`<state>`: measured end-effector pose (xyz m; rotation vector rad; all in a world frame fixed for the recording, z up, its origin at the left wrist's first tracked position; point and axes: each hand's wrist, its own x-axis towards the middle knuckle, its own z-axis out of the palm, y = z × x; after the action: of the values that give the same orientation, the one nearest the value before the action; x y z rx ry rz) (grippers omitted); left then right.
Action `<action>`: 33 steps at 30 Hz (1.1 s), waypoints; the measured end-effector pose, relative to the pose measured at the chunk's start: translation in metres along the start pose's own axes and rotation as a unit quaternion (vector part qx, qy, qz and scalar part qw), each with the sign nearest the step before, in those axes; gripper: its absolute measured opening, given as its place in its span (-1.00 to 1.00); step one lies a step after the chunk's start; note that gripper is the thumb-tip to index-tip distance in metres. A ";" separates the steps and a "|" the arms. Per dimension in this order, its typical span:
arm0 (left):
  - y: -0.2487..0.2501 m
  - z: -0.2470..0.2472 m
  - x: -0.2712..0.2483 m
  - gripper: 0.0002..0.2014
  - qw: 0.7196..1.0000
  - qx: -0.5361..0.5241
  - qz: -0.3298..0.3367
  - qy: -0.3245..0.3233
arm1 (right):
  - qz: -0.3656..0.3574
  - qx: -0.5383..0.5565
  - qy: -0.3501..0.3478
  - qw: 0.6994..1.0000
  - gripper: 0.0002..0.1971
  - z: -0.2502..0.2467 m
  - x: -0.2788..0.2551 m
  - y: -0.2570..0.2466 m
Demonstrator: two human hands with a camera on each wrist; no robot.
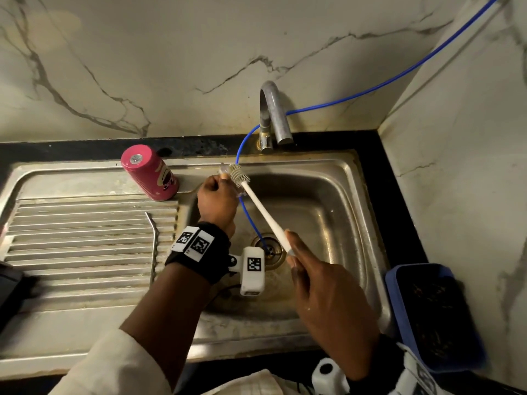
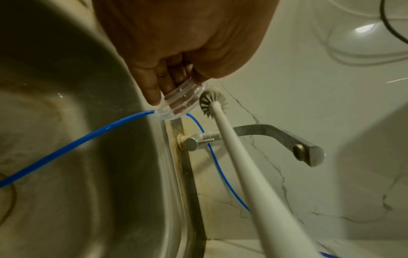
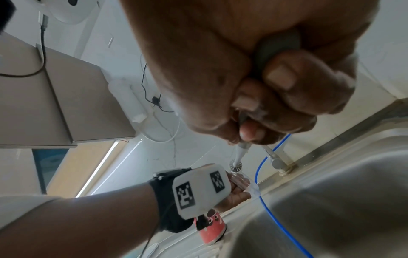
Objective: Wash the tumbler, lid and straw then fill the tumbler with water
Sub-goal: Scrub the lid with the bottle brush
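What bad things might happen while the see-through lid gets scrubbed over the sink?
1. The left hand pinches the clear lid only at its edge; a wet lid might slip into the sink.
2. The brush presses from the side on a long handle, so a hard push might knock the lid loose.
3. The upside-down pink tumbler stands by the basin's edge, near the left arm; a bump might tip it.

A blue tube (image 1: pixel 370 89) runs past the tap (image 1: pixel 273 115) into the sink (image 1: pixel 328 195).

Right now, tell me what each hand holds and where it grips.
Left hand grips the clear lid by its rim; right hand grips the bottle brush by its handle end.
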<state>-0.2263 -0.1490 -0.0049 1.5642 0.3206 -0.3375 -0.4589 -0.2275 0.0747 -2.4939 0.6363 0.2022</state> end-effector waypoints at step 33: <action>0.015 0.030 -0.041 -0.70 0.950 -0.281 -0.132 -0.028 | -0.038 0.061 0.030 0.997 -0.48 -0.042 -0.013 0.050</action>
<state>-0.2576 -0.1791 0.0251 0.9492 0.5325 -0.4507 -0.4934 -0.2822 0.0897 -2.4092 0.5605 0.0577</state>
